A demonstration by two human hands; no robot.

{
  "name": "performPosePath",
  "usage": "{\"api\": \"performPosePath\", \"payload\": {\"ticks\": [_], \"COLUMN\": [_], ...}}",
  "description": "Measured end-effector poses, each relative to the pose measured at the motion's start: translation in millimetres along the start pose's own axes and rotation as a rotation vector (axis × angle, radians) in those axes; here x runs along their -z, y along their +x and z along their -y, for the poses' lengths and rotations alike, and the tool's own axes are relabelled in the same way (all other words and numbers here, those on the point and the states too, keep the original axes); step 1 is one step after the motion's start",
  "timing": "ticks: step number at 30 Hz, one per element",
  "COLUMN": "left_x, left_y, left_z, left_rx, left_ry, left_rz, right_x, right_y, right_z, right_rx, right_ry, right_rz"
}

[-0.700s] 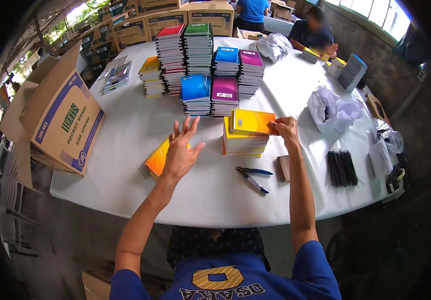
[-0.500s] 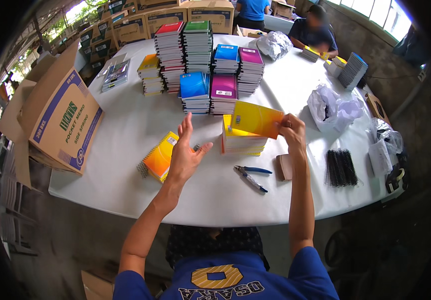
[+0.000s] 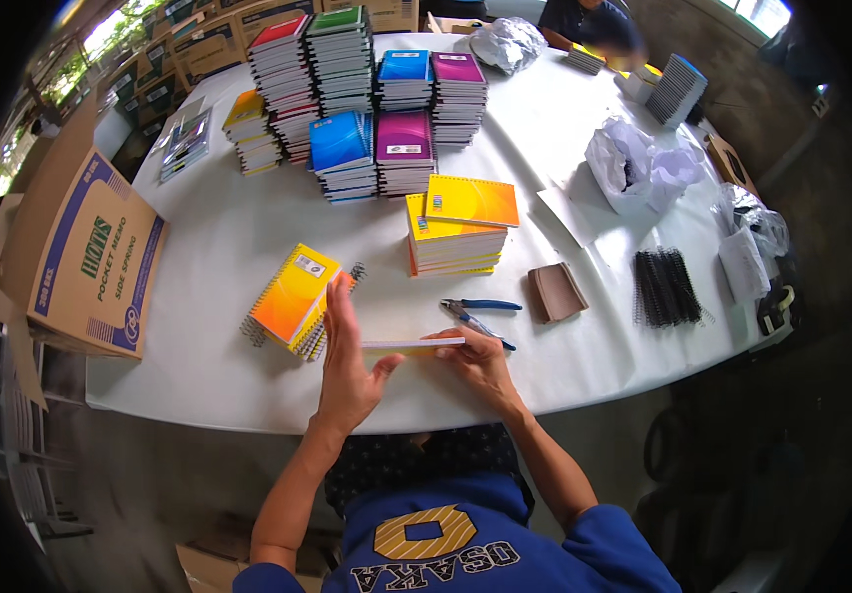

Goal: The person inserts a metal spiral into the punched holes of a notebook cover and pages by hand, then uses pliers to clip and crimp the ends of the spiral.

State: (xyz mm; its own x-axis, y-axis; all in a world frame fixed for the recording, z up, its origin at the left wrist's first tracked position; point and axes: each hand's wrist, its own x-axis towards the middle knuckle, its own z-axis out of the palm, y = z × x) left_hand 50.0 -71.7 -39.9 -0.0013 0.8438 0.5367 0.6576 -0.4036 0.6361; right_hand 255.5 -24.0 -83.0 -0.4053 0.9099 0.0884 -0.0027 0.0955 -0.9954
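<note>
Now that the right hand has moved down from the yellow-and-orange paper pad stack mid-frame, it pinches one thin white-and-yellow paper pad below centre, apart from that stack, with the left hand open by its left end.

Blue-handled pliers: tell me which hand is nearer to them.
Right. The right hand, holding a thin pad edge-on, is just on the near side of the pliers; the left hand is farther off, to their left.
</note>
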Motion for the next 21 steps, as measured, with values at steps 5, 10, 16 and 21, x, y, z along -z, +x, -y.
{"api": "performPosePath", "payload": {"ticks": [5,10,16,21], "left_x": [-30.5,-33.2,-8.6,-11.5], "left_y": [24.0,22.9,36.6,25.3], "left_z": [-23.5,-12.4,-42.6,-28.7], "left_rx": [-0.155,-0.277,0.064,-0.026], "left_ry": [0.604,0.547,0.447,0.401], "left_rz": [0.414,0.299,0.764,0.653], "right_x": [18.3,171.2,325.7,335.9], "right_y": [4.7,33.3,55.6,53.6], "right_z": [8.0,21.6,-34.5,-39.6], "right_rx": [0.183,0.355,-0.228,-0.124], "right_ry": [-0.274,-0.707,-1.826,-1.9], "right_rz": [-0.005,-0.556,-1.004,-0.865]}}
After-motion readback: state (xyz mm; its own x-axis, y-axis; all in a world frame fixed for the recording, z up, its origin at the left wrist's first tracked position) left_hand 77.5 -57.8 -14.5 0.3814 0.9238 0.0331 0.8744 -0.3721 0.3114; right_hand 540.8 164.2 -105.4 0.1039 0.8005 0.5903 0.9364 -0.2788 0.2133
